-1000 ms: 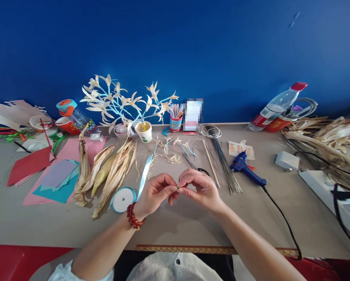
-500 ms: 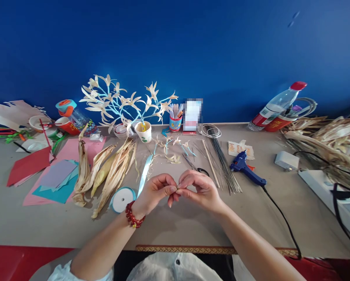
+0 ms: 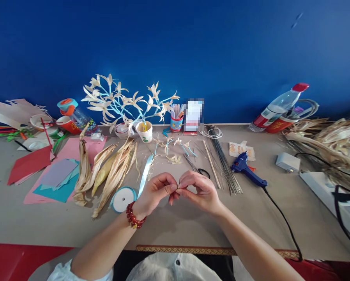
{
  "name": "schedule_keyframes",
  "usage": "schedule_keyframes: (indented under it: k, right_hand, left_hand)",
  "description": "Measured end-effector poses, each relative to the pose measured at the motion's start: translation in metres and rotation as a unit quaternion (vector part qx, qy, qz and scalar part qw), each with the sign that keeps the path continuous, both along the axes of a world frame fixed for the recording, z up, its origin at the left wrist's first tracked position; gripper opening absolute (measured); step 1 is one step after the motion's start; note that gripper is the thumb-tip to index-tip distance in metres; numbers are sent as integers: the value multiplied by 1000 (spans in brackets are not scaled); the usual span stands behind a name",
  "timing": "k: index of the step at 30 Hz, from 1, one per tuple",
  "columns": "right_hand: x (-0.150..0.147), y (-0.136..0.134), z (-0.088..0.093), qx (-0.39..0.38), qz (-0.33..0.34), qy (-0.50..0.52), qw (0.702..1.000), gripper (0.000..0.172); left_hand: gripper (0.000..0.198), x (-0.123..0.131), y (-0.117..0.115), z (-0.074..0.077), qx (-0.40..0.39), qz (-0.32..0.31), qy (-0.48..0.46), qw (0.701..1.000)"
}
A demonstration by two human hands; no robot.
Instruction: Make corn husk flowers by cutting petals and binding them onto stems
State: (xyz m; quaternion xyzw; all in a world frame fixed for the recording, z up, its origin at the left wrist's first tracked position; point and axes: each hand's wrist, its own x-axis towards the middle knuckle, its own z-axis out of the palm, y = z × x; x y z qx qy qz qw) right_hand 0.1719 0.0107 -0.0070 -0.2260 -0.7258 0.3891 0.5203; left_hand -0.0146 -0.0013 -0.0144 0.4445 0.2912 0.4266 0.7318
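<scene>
My left hand [image 3: 160,190], with a red bead bracelet [image 3: 133,216] at the wrist, pinches thumb against fingers above the table. Fingertip to fingertip with it, my right hand [image 3: 200,191] is closed in a pinch too. Whatever lies between them is too small to make out. Left of my left hand is a roll of light blue ribbon [image 3: 123,199], its loose strip [image 3: 146,174] running away behind the hand. Scissors [image 3: 197,167] lie just beyond my right hand. Small corn-husk flowers [image 3: 175,159] on blue stems rest farther back.
Dried corn husks [image 3: 116,175] and coloured paper [image 3: 58,173] lie to the left. A paper cup [image 3: 144,133] holds husk-flower branches [image 3: 131,103] at the back. To the right are wires [image 3: 226,166], a blue glue gun [image 3: 247,170] with its cord, a bottle [image 3: 277,107] and a power strip [image 3: 327,195].
The hands stay pinched together in nearly the same place, with only slight finger movement. The whole view has shifted a little.
</scene>
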Motion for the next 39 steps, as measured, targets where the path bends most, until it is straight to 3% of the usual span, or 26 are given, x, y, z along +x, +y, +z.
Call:
schedule_keyframes:
  k: [13,23,29,39]
  right_hand:
    - [6,4,2,-5,12,-35,999,5]
    - [3,0,0,-73,-14,-31,997,12]
    - [3,3,4,-17,-16,-23,999,1]
    - [4,1,3,67,-54,-100,991,11]
  left_hand:
    - [26,0,0,3,6,7,40,999]
    - [24,0,0,7,61,42,63,995]
    - [23,-1,0,5,69,55,77,993]
    - [27,1,-2,6,83,62,129,986]
